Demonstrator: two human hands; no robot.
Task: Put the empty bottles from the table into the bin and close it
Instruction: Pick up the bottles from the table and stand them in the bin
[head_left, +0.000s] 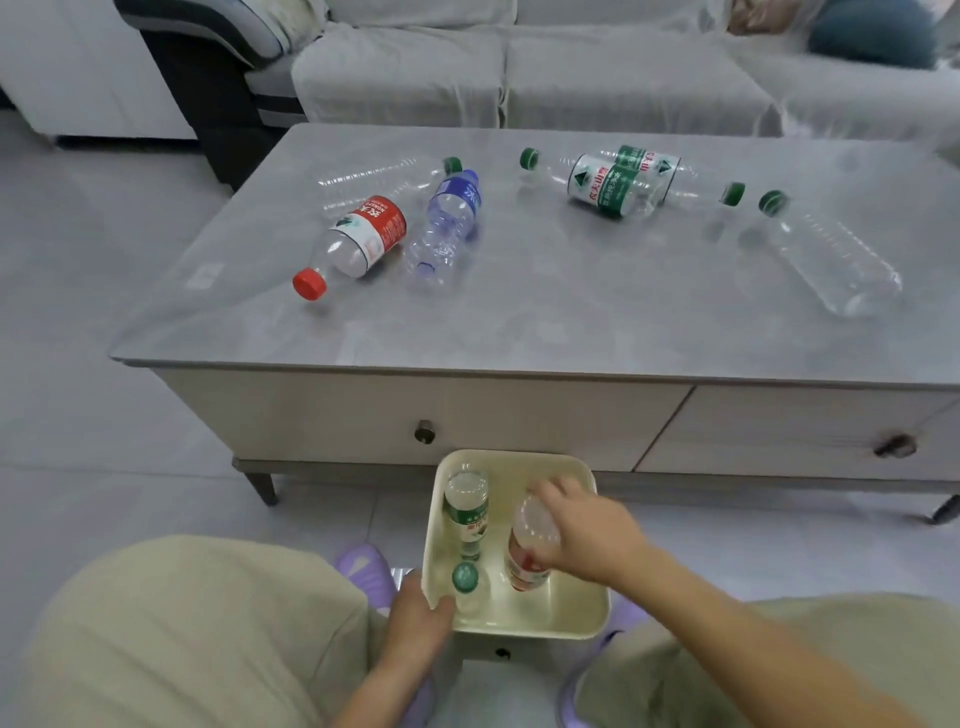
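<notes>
A cream bin (587, 618) stands open on the floor between my knees. Inside it, a green-labelled bottle (466, 512) stands upside down, and a green cap (465, 578) of another bottle shows near it. My right hand (587, 535) is shut on a red-labelled bottle (527, 545), bottom up, inside the bin. My left hand (421, 618) grips the bin's near left rim. On the grey table (571, 322) lie several empty bottles: a red-capped one (358, 241), a blue one (449, 226), a clear one (374, 179), two green-labelled ones (618, 182) and a clear one (831, 254) at the right.
The table has two drawers with knobs (425, 432) facing me, right behind the bin. A light sofa (519, 67) stands beyond the table. My knees in beige trousers flank the bin, with purple slippers (366, 569) on the tiled floor.
</notes>
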